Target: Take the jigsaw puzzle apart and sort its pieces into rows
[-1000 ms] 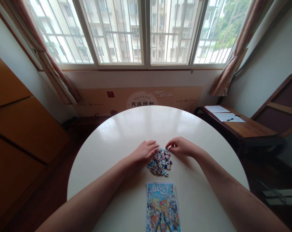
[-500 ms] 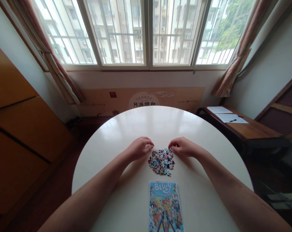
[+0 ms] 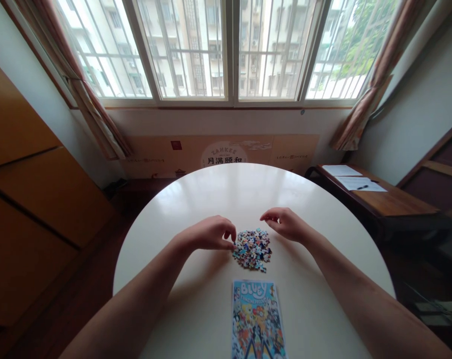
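A pile of small multicoloured jigsaw puzzle pieces (image 3: 253, 250) lies on the white round table (image 3: 196, 304). At its left edge is my left hand (image 3: 211, 233), fingers curved and thumb a little apart from them, the tips touching or nearly touching the outer pieces. I see no piece held in it. My right hand (image 3: 284, 223) hovers just beyond the pile's upper right, loosely bent, with its fingertips pointing left and no piece visible in them. Nearer to me lies a blue "BLUEY" picture sheet (image 3: 258, 319) crowded with cartoon figures.
A wooden side table (image 3: 398, 199) at the right carries white papers (image 3: 360, 183) and a dark pen. Orange-brown cabinets (image 3: 31, 199) stand at the left. Behind the table are a printed cardboard panel (image 3: 151, 154) and a barred window (image 3: 231, 60).
My left hand has come down the pile's left side, towards me. My right hand has drawn slightly up and away from the pile's top edge. The picture sheet stays put.
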`<state>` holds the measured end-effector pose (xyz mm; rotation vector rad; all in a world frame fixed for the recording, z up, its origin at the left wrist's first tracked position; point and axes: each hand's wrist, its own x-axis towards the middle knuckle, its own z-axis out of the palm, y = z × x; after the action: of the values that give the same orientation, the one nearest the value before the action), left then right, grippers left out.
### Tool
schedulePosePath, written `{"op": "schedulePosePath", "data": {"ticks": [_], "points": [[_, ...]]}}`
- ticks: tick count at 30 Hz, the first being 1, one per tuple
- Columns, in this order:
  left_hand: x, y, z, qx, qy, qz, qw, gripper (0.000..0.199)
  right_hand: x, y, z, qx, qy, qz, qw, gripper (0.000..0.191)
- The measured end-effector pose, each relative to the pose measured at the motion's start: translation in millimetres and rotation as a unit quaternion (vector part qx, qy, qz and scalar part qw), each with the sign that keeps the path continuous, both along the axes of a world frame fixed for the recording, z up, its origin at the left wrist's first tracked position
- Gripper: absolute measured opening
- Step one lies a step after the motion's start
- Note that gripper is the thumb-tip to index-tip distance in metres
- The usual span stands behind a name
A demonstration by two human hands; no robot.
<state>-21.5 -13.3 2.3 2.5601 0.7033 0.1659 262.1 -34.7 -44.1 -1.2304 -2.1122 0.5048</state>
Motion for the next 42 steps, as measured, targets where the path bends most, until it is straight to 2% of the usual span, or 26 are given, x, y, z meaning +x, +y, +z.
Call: {"op": "schedulePosePath", "data": {"ticks": [9, 15, 20, 22, 24, 27, 29, 34, 42], "points": [[3.8, -3.0, -1.9, -0.002, 0.003, -0.015, 1.000, 0.012, 0.1, 1.8, -1.5, 0.007, 0.002, -0.001, 1.000, 0.026], [7.4, -4.0, -4.8, -0.021, 0.009, -0.016, 1.000, 0.006, 0.3, 2.0, -1.7, 0.003, 0.002, 0.002, 1.000, 0.026], [3.0, 4.0, -5.4, -0.098, -0.005, -0.001, 0.995, 0.006, 0.0, 0.7, -0.7, 0.001, 0.002, 0.002, 1.000, 0.027], [-1.6, 13.9, -9.0, -0.124, -0.049, 0.045, 0.990, 0.013, 0.3, 0.9, -1.1, 0.003, 0.004, -0.002, 1.000, 0.026], [-7.0, 26.4, -16.1, -0.113, -0.119, 0.141, 0.976, 0.017, 0.6, 1.7, -2.4, 0.006, 0.005, -0.007, 1.000, 0.026], [-15.3, 44.6, -30.8, -0.039, -0.172, 0.295, 0.939, 0.018, 0.7, 3.5, -5.2, 0.008, 0.006, -0.011, 1.000, 0.026], [-19.9, 53.1, -39.9, 0.013, -0.150, 0.357, 0.922, 0.016, 0.2, 4.3, -6.9, 0.008, 0.006, -0.011, 1.000, 0.026], [-24.4, 60.8, -49.9, 0.113, -0.071, 0.413, 0.901, 0.010, -1.5, 4.2, -8.4, 0.007, 0.007, -0.007, 1.000, 0.027], [-26.1, 64.0, -51.6, 0.156, -0.035, 0.449, 0.879, 0.013, -1.6, 3.4, -9.5, 0.014, 0.006, -0.004, 1.000, 0.026]]}}
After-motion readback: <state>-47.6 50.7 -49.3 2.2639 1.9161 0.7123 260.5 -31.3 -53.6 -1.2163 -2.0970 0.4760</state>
